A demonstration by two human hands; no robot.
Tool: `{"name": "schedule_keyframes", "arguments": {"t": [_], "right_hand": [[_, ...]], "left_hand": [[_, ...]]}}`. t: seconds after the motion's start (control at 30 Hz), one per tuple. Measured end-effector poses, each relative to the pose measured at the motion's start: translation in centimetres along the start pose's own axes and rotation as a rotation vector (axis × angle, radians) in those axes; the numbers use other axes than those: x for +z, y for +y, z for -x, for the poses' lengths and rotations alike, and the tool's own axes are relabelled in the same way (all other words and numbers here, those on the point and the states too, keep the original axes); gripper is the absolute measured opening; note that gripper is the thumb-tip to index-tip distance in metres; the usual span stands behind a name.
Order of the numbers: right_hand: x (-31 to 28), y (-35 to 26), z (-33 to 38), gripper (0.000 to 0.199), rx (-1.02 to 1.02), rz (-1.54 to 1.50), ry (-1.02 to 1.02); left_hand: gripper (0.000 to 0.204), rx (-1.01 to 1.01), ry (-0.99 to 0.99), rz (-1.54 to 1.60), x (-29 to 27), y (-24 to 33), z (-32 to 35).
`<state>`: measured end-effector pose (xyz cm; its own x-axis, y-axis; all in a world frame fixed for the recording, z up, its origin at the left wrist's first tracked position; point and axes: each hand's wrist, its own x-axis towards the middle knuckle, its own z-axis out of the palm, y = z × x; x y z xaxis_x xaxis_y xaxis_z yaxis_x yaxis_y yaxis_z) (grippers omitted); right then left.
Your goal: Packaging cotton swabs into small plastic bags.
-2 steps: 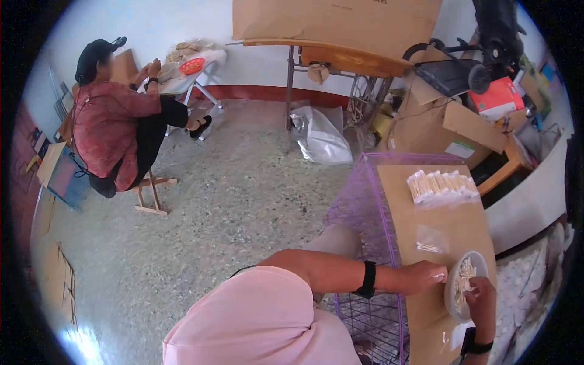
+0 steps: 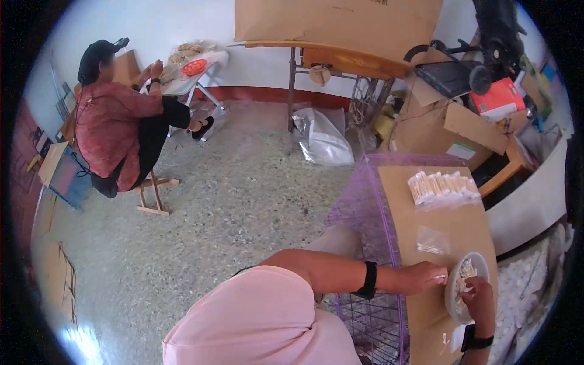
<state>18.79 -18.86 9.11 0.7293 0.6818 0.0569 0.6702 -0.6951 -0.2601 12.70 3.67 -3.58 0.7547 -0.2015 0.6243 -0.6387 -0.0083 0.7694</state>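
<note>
A grey-white oval bowl (image 2: 485, 266) holds loose cotton swabs (image 2: 465, 274) with pale sticks and white tips. My right hand (image 2: 479, 298) reaches over its right rim, fingers bent and pinched together among the swabs. To the left of the bowl, my left hand (image 2: 424, 278) is closed, with white swab tips showing at its fingers; the rest of what it holds is hidden. Just beyond it lies a clear plastic bag (image 2: 433, 236) with a few swabs in it. Farther back, several filled swab packets (image 2: 442, 187) lie in an overlapping row.
The cardboard sheet (image 2: 426, 316) under these things lies on a purple wire cage (image 2: 371, 243). Boxes (image 2: 474, 128) and clutter are piled beyond it at the right. Far left, a co-worker (image 2: 118, 121) sits on a wooden stool at a small table with a red basket (image 2: 194, 67).
My right hand has shifted very slightly within the bowl, its fingers still at the swabs. My left hand stays in place, and the whole view has moved a little.
</note>
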Motion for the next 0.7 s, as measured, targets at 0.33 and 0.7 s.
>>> {"name": "schedule_keyframes", "arguments": {"t": [0.33, 0.7], "right_hand": [[2.8, 3.4, -0.3, 0.011, 0.036, 0.106, -0.184], [2.7, 4.3, 1.8, 0.004, 0.065, -0.121, 0.158]], "left_hand": [[0.025, -0.075, -0.015, -0.125, 0.3, -0.1, -0.4], [0.026, -0.097, -0.023, -0.104, 0.1, -0.5, -0.6]]}}
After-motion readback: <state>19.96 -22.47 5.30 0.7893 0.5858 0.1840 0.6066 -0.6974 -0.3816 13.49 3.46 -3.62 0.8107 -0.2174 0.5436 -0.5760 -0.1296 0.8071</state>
